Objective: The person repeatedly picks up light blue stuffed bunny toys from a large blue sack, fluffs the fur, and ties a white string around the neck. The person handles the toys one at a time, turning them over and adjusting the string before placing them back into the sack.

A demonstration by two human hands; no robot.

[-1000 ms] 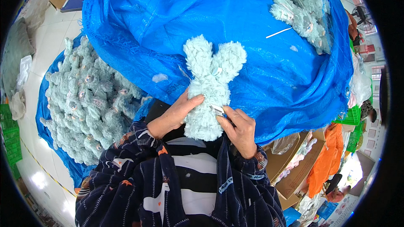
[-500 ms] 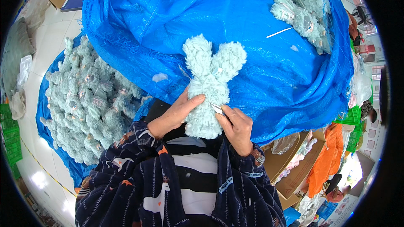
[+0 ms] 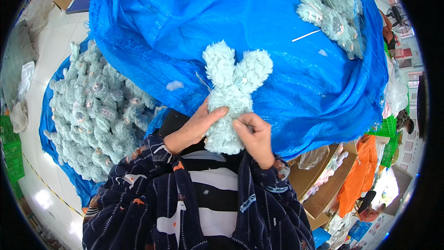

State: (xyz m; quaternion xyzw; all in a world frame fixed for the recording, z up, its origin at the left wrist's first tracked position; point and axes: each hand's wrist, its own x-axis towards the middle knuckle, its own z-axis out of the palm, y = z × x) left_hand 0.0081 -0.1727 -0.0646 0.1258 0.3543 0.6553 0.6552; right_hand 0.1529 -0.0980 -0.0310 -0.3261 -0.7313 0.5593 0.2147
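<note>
Item: pale blue plush rabbit [image 3: 233,95], upright, ears up, held at the near edge of the blue tarp [image 3: 194,28].
Left hand [image 3: 196,127]: closed on the rabbit's left side, thumb across the front, as half a second ago.
Right hand [image 3: 254,134]: fingers curled, pinching at the rabbit's lower front; since a second ago it has shifted slightly lower.
Also present: plush heap [image 3: 92,120] left of the tarp; second heap [image 3: 330,11] at its far right corner.
Rabbit position unchanged.
</note>
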